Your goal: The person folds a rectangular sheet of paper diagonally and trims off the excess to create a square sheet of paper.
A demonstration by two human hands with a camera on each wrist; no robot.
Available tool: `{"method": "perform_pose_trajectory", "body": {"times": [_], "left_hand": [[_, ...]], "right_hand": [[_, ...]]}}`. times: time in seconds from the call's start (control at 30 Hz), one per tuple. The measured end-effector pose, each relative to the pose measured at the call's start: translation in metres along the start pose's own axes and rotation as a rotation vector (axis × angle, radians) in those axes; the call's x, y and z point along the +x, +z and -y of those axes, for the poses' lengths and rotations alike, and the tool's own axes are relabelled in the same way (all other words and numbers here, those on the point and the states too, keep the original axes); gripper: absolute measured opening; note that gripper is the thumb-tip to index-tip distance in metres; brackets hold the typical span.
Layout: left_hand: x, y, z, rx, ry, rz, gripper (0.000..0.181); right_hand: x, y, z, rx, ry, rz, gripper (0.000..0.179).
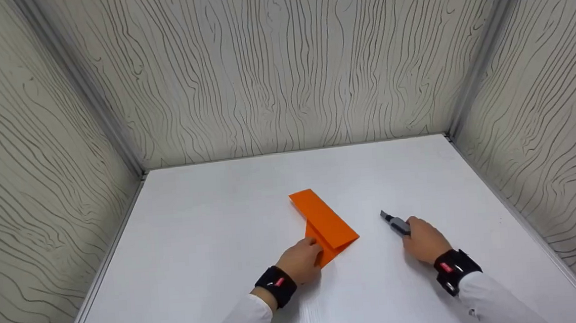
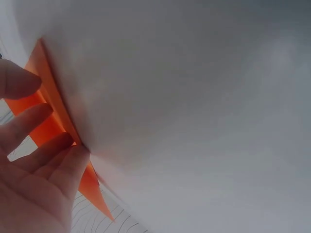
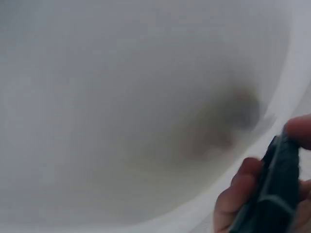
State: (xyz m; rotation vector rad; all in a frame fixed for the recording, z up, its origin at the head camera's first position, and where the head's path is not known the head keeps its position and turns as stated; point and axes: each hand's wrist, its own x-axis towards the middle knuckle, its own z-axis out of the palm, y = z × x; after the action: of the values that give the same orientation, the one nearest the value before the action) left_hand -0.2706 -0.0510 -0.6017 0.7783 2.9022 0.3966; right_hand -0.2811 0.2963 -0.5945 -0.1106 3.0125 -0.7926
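In the head view, a folded orange sheet of paper (image 1: 328,219) lies slanted near the middle of the white table. My left hand (image 1: 300,261) grips its lower left edge. The left wrist view shows the thumb and a finger of that hand (image 2: 43,170) meeting at the edge of the orange paper (image 2: 91,187). To the right, my right hand (image 1: 427,240) holds a grey utility knife (image 1: 399,224), its blade out and pointing up and left, apart from the paper. Fingers wrap the dark knife handle (image 3: 274,194) in the right wrist view.
The white table (image 1: 210,212) has wood-grain patterned panels (image 1: 281,70) at its back and both sides. Grey metal posts (image 1: 85,94) stand at the back corners. A black band (image 1: 276,285) is strapped round each wrist.
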Motion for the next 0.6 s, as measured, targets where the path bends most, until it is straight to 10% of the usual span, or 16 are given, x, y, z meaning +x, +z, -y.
{"method": "perform_pose_trajectory", "body": {"times": [0.6], "left_hand": [[-0.003, -0.002, -0.001, -0.033, -0.017, 0.006, 0.014]], "right_hand": [[-0.028, 0.027, 0.039, -0.042, -0.350, 0.147, 0.018]]}}
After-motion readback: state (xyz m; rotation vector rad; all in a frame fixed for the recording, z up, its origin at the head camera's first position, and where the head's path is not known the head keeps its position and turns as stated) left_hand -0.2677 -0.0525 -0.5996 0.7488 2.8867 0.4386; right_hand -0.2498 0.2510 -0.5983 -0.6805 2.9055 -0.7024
